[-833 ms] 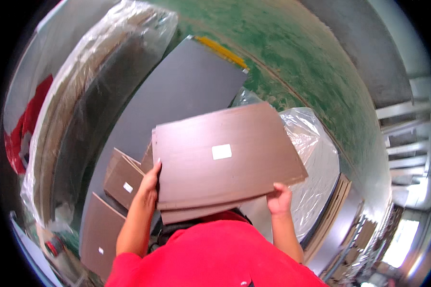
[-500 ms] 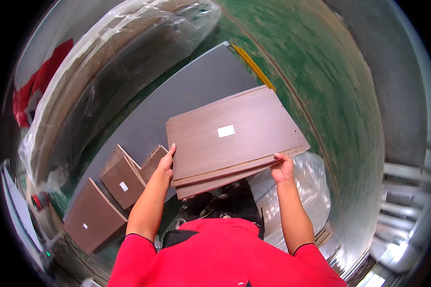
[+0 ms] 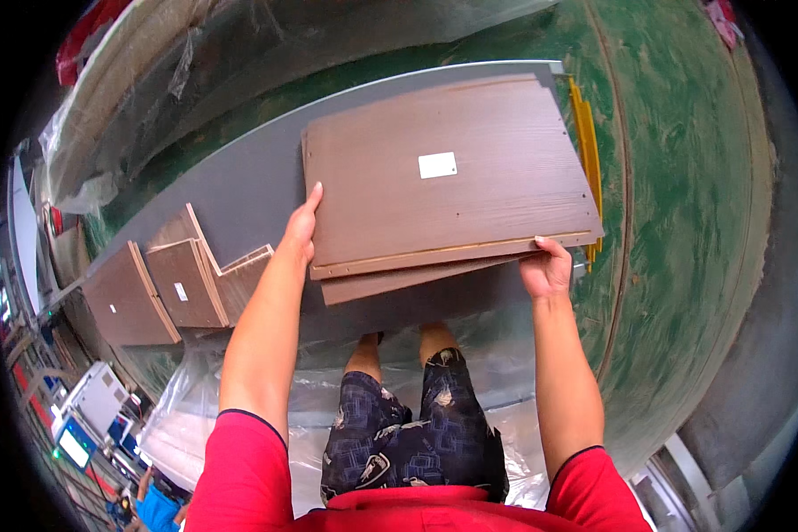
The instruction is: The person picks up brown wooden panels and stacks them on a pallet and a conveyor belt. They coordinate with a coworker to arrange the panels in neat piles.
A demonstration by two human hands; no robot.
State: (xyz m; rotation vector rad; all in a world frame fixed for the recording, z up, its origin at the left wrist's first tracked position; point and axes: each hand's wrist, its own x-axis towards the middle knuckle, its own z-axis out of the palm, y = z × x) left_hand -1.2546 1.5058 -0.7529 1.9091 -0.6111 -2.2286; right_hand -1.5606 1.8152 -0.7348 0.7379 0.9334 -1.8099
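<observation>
A small stack of brown wood-grain panels lies flat between my hands, with a white label on the top one. Its lower panel sticks out at a slant on the near side. My left hand grips the left edge, thumb along the side. Around the near right corner closes my right hand, its thumb on top and the other fingers underneath, hidden. Beneath the stack is a long grey tabletop; whether the panels touch it I cannot tell.
Smaller brown boards in several piles occupy the tabletop's left end. A yellow bar runs along its right end. Plastic-wrapped stock stands beyond. At the lower left are a lit screen and a person in blue. The floor is green.
The panel stack, still in both hands, has shifted toward the table's right end and turned squarer to it. My view has swung, so my legs and the screen at lower left now show.
</observation>
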